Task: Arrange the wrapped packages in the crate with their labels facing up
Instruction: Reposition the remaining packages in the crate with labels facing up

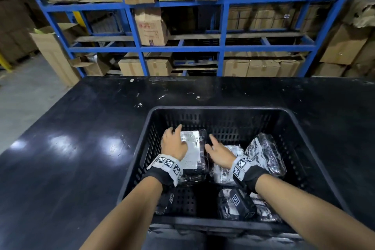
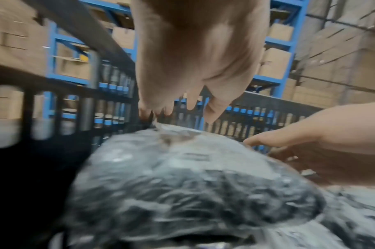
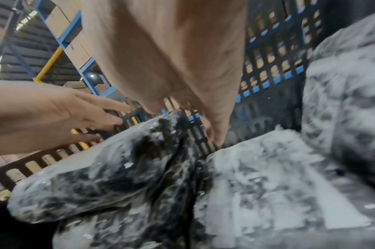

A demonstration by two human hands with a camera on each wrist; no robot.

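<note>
A black slotted crate [image 1: 223, 109] stands on a black table and holds several plastic-wrapped dark packages. The back-left package [image 1: 192, 149] lies with its white label up. My left hand [image 1: 174, 140] rests flat on the left part of that label, fingers spread toward the package's far edge [image 2: 173, 134]. My right hand [image 1: 216, 149] is open, fingers straight, at the right side of the same package [image 3: 109, 168]. Under and beside my right wrist lies a second package [image 1: 223, 174]. A third package [image 1: 266, 153] leans tilted at the right, and another [image 1: 241, 205] lies at the front right.
The black table [image 1: 81, 148] stretches left and behind the crate. Blue shelving [image 1: 222, 26] with cardboard boxes stands behind the table. The crate's front-left floor [image 1: 182, 199] shows bare.
</note>
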